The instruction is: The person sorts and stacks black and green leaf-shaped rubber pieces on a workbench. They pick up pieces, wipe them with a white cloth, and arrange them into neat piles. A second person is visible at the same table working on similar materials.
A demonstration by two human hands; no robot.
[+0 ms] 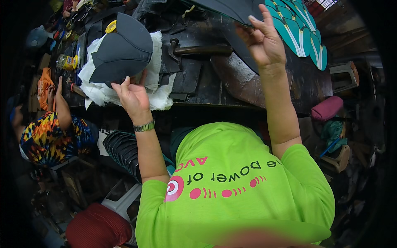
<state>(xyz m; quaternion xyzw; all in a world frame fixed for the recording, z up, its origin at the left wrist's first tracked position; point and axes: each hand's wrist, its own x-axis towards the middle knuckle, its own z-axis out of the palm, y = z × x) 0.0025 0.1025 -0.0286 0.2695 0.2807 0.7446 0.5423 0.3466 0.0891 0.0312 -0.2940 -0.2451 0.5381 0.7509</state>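
My left hand [133, 96] grips the lower edge of a black, curved, seamed piece [124, 51] that looks like a shoe upper. The piece lies over crumpled white cloth [160, 99] on the dark table. My right hand [266, 43] is raised at the far right side of the table. Its thumb and fingers pinch the edge of another black piece [244, 9], with a teal underside showing along its border. Part of that piece runs out of the picture at the top. Some right fingers are hidden behind the hand.
A hammer [202, 50] lies mid-table, beside a worn brown slab [240, 78]. Teal pieces with white strips [295, 33] overlap at the far right. A yellow-lidded jar [67, 62] stands at left, near another person in a patterned shirt [51, 138]. Stacked dark pieces [122, 151] sit below the table edge.
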